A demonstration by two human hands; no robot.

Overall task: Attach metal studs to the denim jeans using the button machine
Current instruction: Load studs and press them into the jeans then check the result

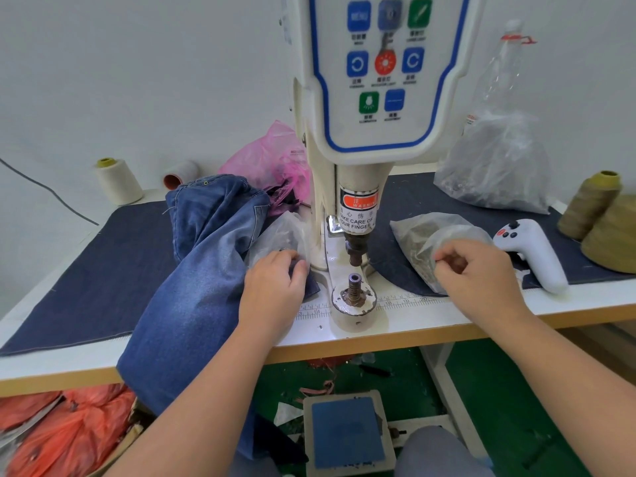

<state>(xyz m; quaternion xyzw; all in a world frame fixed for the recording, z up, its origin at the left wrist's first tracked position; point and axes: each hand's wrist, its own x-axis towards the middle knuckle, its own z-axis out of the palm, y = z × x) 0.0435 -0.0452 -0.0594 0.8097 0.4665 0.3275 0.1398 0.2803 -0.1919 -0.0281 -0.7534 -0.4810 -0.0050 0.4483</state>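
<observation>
The white button machine [378, 98] stands at the table's centre, its lower die post [354, 287] bare under the punch. Blue denim jeans [203, 270] lie to its left and hang over the front edge. My left hand [275, 287] rests on the jeans beside a clear plastic bag [278, 235], fingers curled at the bag's edge by a small stud. My right hand [478, 270] reaches into a clear bag of metal studs [420, 235] right of the machine, its fingertips pinched together inside the opening. What they pinch is too small to make out.
A white handheld controller [530, 249] lies right of the stud bag. A bigger clear bag [499, 163] and a pink bag [272, 160] sit at the back. Thread cones [118, 182] [599, 215] stand at both ends. A foot pedal [347, 432] lies under the table.
</observation>
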